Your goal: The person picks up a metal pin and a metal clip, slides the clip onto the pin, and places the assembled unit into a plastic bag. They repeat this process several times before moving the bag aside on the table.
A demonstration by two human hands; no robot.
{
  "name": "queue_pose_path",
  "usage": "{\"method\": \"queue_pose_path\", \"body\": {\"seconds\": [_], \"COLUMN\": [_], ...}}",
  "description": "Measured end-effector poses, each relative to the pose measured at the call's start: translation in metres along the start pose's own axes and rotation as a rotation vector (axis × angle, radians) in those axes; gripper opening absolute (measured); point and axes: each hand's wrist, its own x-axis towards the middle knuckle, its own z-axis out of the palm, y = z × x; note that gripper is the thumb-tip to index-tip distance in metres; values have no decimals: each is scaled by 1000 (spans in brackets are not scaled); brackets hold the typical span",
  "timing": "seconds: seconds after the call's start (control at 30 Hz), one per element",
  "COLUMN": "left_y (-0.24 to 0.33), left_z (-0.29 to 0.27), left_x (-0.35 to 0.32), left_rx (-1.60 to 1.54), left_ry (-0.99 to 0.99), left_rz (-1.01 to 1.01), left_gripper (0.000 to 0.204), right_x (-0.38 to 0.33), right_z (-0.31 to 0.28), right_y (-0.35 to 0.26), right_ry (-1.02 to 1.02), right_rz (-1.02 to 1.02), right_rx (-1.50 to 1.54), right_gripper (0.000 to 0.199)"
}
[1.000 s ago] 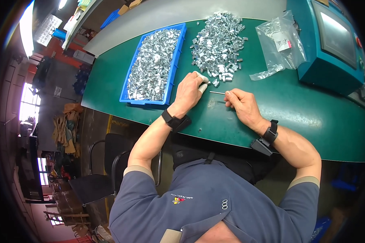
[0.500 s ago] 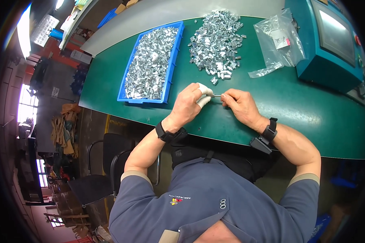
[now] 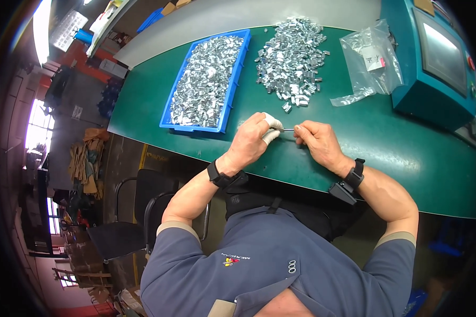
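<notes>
My left hand (image 3: 249, 139) is closed in a pinch, with white coverings on its thumb and index finger. What lies between those fingertips is too small and hidden to make out. My right hand (image 3: 321, 142) grips a thin metal rod (image 3: 288, 129), whose other end reaches the left fingertips. Both hands meet just above the near part of the green table (image 3: 375, 142). Beyond them lies a loose heap of small shiny metal pieces (image 3: 293, 61). Left of the heap, a blue tray (image 3: 231, 84) is filled with similar metal pieces.
A clear plastic bag (image 3: 354, 58) with a white label lies right of the heap. At the far right stands a teal machine (image 3: 407, 100) with a screen and a red button. A black chair (image 3: 156, 195) is beside the table on the left.
The whole view has shifted slightly, moving the table's contents right and down in the picture. Both hands keep their pinch, with the rod still between them.
</notes>
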Motion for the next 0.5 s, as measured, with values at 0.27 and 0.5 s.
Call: {"method": "queue_pose_path", "body": {"seconds": [0.27,0.5], "left_y": [-77,-61], "left_z": [-79,-53], "left_x": [-44,-17], "left_rx": [358,301], "left_ry": [258,196], "left_rz": [-203,-111], "left_gripper": [17,29], "right_x": [2,3], "right_z": [-1,-2], "right_y": [0,-2], "right_ry": [66,144], "right_rz": [48,37], "right_rx": [136,193], "right_gripper": [34,35]}}
